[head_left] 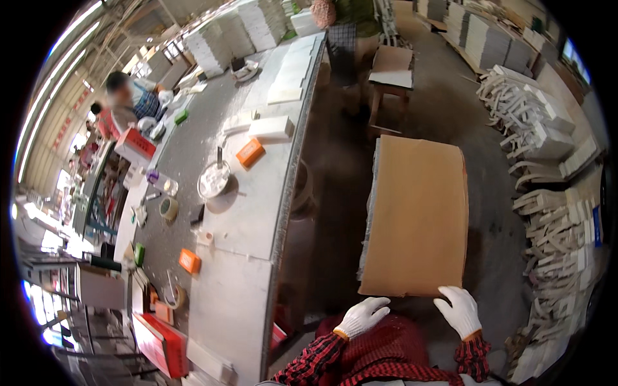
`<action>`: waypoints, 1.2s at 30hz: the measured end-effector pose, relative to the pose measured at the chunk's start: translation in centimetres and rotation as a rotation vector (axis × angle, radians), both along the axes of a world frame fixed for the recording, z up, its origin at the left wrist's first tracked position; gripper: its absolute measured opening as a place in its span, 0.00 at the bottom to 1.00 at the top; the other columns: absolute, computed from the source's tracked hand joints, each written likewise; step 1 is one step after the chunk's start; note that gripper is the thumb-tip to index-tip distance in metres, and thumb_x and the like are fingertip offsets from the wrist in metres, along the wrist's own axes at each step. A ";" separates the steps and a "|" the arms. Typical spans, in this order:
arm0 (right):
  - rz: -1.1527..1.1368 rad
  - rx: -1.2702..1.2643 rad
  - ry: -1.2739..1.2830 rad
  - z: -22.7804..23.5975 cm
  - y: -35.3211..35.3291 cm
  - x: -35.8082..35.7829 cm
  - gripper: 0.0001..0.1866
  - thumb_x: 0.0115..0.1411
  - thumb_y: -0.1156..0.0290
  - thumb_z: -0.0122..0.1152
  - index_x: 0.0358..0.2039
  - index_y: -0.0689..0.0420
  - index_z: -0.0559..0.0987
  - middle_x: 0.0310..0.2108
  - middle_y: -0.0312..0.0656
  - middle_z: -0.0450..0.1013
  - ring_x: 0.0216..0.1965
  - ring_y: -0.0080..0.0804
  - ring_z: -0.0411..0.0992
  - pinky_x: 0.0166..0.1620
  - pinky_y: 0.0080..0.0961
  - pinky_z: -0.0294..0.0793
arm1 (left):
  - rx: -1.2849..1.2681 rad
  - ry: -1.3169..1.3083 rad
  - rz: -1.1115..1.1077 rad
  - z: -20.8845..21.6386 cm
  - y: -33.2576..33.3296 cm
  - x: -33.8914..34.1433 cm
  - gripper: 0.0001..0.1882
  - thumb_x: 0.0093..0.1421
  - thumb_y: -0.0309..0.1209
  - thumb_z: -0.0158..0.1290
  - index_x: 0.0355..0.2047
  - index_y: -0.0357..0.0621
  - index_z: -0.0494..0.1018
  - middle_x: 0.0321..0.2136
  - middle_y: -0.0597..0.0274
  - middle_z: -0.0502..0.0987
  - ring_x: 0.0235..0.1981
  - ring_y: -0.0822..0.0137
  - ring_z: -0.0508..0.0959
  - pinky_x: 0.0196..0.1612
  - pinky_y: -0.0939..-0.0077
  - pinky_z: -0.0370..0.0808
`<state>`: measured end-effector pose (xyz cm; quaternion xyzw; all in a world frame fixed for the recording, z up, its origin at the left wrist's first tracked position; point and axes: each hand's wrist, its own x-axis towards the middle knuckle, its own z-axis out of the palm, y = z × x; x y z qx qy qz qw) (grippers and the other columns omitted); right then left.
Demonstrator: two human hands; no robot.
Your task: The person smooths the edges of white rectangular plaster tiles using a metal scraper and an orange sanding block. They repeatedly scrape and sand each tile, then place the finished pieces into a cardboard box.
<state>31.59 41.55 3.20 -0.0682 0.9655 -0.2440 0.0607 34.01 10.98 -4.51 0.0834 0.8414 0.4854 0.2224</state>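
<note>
A brown cardboard sheet point(415, 219) lies flat, and layered greyish edges show along its left side. Near its front edge is my left hand point(364, 317) in a white knitted glove, its fingers stretched out toward the right and nothing seen in them. My right hand point(459, 312), gloved the same way, is at the sheet's near right corner. Its fingers are apart, with the tips at the cardboard's edge; whether they touch it I cannot tell. Both forearms wear red and black checked sleeves.
On my left runs a long worktable point(232, 283) with a bowl of white paste point(214, 179), an orange box point(250, 153) and white blocks point(271, 128). A stool point(391, 77) stands ahead. Piled pale curved pieces point(560, 238) line the right. A person point(132, 106) is across the table.
</note>
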 end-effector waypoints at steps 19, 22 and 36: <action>0.420 -0.106 0.191 2.7 -23.3 -18.6 0.19 0.64 0.54 0.62 0.47 0.54 0.84 0.43 0.49 0.82 0.45 0.53 0.79 0.50 0.48 0.77 | -0.027 0.202 0.440 11.0 -15.1 1.9 0.19 0.69 0.36 0.57 0.55 0.39 0.78 0.52 0.47 0.82 0.53 0.50 0.81 0.57 0.63 0.78; 0.438 -0.098 0.200 2.9 -27.5 -21.4 0.20 0.65 0.53 0.61 0.48 0.55 0.84 0.45 0.49 0.82 0.47 0.52 0.79 0.51 0.47 0.78 | 0.005 0.170 0.559 12.0 -17.7 1.5 0.18 0.69 0.33 0.57 0.56 0.38 0.78 0.51 0.48 0.82 0.53 0.51 0.82 0.57 0.65 0.77; 0.639 0.059 0.298 5.7 -48.8 -50.5 0.26 0.58 0.50 0.65 0.55 0.47 0.82 0.48 0.48 0.81 0.50 0.52 0.78 0.53 0.46 0.78 | 0.161 0.134 1.064 12.6 -24.2 -5.4 0.14 0.67 0.23 0.56 0.52 0.31 0.79 0.46 0.47 0.82 0.47 0.59 0.83 0.54 0.69 0.77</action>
